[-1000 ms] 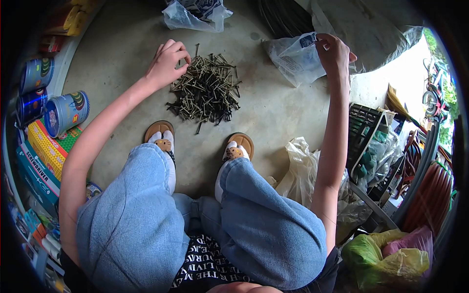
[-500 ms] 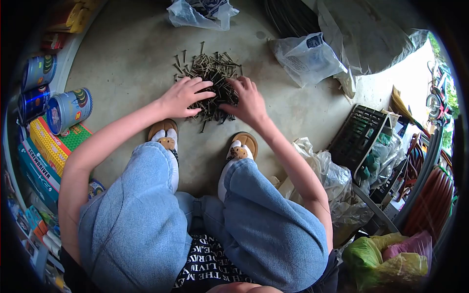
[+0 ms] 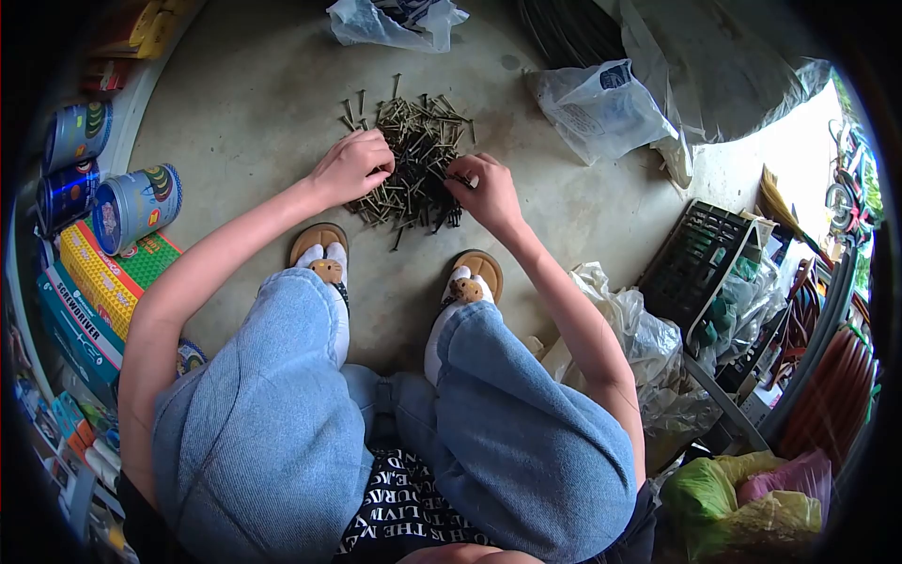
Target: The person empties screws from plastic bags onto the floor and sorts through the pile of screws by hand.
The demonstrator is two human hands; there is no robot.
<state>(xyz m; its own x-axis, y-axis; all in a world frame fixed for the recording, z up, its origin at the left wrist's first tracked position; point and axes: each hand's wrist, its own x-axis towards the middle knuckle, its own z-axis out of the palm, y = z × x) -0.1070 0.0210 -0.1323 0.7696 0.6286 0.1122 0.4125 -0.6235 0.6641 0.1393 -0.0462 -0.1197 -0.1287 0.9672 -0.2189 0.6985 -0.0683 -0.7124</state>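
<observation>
A loose heap of screws (image 3: 418,141), brass-coloured with black ones mixed through the middle and right, lies on the concrete floor in front of my feet. At the heap's left edge is my left hand (image 3: 355,169), its fingers curled in and pressed together. Whatever those fingers may hold is hidden. My right hand (image 3: 485,193) is at the right edge, with thumb and fingers pinched on dark screws (image 3: 460,179). Several black screws (image 3: 449,218) lie just below that hand.
Paint cans (image 3: 137,209) and boxes (image 3: 80,324) stand along the left. Plastic bags lie at the top (image 3: 399,23) and upper right (image 3: 606,108). A black crate (image 3: 697,268) tilts on the right beside crumpled plastic (image 3: 625,324). My sandals (image 3: 319,246) flank the floor below the heap.
Both hands have gone from spread fingers over the heap to closed fingers at its sides. My left hand has shifted slightly up, and more of the heap's middle shows.
</observation>
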